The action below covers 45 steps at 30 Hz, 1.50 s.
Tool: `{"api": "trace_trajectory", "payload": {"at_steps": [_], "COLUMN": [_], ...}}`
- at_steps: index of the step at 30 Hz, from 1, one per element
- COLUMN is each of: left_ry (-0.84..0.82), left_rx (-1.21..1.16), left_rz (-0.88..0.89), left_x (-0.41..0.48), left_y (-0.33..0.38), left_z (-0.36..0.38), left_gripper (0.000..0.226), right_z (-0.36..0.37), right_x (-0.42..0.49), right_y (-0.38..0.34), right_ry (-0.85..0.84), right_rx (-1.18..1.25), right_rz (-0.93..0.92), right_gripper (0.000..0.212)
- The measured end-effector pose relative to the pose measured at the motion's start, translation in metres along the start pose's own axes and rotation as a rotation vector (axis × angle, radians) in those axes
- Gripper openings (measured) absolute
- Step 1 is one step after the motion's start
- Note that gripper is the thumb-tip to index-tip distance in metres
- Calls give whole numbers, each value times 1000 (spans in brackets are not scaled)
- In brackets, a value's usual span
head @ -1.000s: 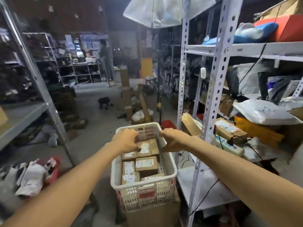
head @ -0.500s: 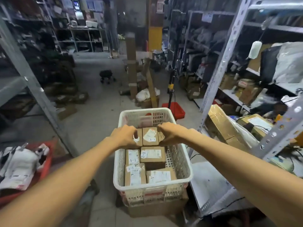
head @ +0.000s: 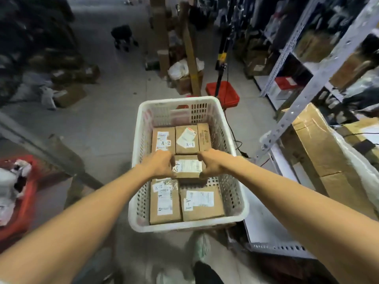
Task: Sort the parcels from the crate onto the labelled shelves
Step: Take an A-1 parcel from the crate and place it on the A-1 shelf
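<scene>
A white perforated crate (head: pixel 141 156) stands on the floor in front of me, holding several brown cardboard parcels with white labels. In its middle lies a parcel marked A-2 (head: pixel 188 167), sitting on top of the others. My left hand (head: pixel 158 163) grips its left side and my right hand (head: pixel 211 161) grips its right side. Behind it lie a parcel marked A-2 (head: pixel 163 138) and a parcel marked A-1 (head: pixel 187 137). Two more labelled parcels (head: pixel 202 202) fill the near end.
Grey metal shelving (head: pixel 307 87) runs along the right, with a large cardboard box (head: pixel 320 144) on its low shelf. A red bin (head: pixel 223 94) sits beyond the crate. A shelf post (head: pixel 41 148) and a red basket of bags (head: pixel 18 193) stand on the left.
My view tipped down toward the crate. Both hands moved from the far parcels to the middle parcel marked A-2 and took hold of its two sides.
</scene>
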<state>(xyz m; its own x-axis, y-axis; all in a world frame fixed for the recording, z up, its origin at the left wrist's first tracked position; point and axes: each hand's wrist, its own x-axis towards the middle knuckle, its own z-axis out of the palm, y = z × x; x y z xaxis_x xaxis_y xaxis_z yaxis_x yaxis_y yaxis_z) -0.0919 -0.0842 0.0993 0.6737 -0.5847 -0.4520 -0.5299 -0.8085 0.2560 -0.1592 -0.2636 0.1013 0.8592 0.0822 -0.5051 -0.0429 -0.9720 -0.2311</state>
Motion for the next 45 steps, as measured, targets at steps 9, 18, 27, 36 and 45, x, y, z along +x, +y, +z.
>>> {"api": "trace_trajectory", "payload": {"at_steps": [9,18,27,36,45], "left_ry": [-203,-360,-319,-477,-434], "left_rx": [-153,-249,-66,-74,-291], "left_rz": [-112,-215,-5,56,-51], "left_x": [81,124,183,211,211], "left_y": [-2,-28,-19,-18,-30], "left_z": [89,185,240,291,277], "left_gripper": [34,40,67,91,88], "right_z": [82,181,250,277,254], "right_x": [67,103,117,117,111], "right_y": [65,89,81,99,80], "right_ry": [-243,-283,-260,-249,260], "right_rx": [88,416,864,1204,1547], "right_rz": [106,374,1023,1160,1319], "right_gripper": [53,20,87,48,47]}}
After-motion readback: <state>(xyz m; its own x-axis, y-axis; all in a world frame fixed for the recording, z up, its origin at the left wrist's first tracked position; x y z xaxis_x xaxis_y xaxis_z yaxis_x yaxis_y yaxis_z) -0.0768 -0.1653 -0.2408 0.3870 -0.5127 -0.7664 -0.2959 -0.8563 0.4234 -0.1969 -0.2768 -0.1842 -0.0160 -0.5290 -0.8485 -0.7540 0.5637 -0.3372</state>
